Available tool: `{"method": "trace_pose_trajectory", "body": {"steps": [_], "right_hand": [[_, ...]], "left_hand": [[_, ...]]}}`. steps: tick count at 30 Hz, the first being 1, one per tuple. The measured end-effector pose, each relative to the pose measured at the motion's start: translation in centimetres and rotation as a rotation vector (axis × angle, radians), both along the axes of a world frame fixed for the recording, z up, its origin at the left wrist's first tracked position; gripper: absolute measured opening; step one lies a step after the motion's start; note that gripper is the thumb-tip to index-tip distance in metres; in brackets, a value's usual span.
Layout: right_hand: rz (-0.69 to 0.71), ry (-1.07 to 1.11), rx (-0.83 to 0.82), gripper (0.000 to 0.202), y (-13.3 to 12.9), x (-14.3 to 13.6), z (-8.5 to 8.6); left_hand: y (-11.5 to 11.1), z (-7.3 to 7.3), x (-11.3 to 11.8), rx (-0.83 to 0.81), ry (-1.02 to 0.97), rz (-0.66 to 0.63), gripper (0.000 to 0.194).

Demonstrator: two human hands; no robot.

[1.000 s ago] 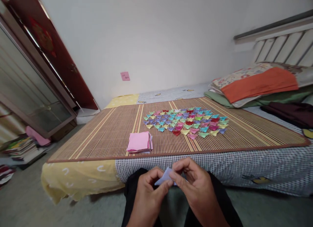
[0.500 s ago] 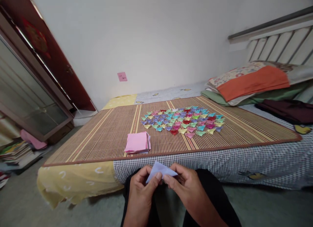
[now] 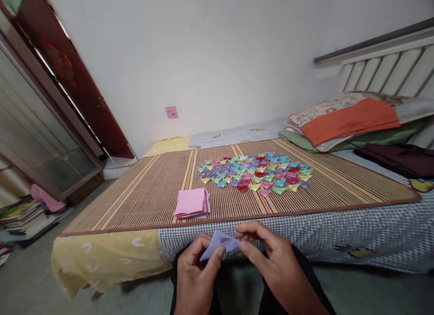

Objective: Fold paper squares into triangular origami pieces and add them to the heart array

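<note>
A folded lavender paper (image 3: 222,241) is pinched between the thumb and fingers of my left hand (image 3: 200,267), above my lap and in front of the bed's edge. My right hand (image 3: 267,254) is at the paper's right corner, its thumb and forefinger apart and close to the tip; whether they touch it is hard to tell. Beyond my hands lies a stack of square paper (image 3: 190,202) with a pink sheet on top. Many small folded paper pieces (image 3: 259,174) in several colours stand in rows on the striped mat to the right of the stack.
The striped mat (image 3: 145,188) covers much of the bed. Pillows (image 3: 351,123) and dark folded cloth (image 3: 396,159) lie at the right, near a radiator (image 3: 389,71). A glass-panelled cabinet (image 3: 44,125) and piled papers (image 3: 22,215) are at the left.
My right thumb and forefinger have parted and moved slightly right from the paper's middle. The paper has tilted and its fold now gapes a little, still in my left hand. The view has shifted slightly.
</note>
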State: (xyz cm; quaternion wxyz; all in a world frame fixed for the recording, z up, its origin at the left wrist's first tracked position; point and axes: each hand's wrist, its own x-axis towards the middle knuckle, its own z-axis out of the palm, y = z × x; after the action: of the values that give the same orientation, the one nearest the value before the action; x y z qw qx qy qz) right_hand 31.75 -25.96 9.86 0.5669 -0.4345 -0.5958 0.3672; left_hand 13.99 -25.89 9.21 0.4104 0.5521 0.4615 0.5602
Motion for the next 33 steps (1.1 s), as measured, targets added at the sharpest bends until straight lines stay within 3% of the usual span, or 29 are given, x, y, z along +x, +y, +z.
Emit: {"method": "trace_pose_trajectory", "body": {"steps": [2,6,14,27,30,33], "right_hand": [[0.007,-0.045,0.105,0.007,-0.1,-0.6,0.6],[0.001,-0.068,0.253,0.013,-0.1,-1.5,1.1],[0.027,-0.113,0.243,0.016,-0.7,-1.7,0.8],[0.090,-0.190,0.147,0.014,-0.6,-1.3,0.5],[0.133,-0.192,0.140,0.016,-0.6,-1.3,0.6],[0.050,-0.168,0.133,0.015,-0.6,-1.3,0.5]], "left_hand": [[-0.4,0.1,0.4,0.069,0.056,-0.014,0.030],[-0.8,0.4,0.4,0.174,0.204,-0.061,0.025],[-1.2,0.8,0.3,0.306,0.430,-0.074,0.025],[-0.5,1.5,-0.5,0.222,0.457,-0.223,0.028],[-0.4,1.8,-0.6,0.154,0.434,-0.243,0.026],[-0.4,1.7,-0.5,-0.019,0.317,-0.216,0.013]]}}
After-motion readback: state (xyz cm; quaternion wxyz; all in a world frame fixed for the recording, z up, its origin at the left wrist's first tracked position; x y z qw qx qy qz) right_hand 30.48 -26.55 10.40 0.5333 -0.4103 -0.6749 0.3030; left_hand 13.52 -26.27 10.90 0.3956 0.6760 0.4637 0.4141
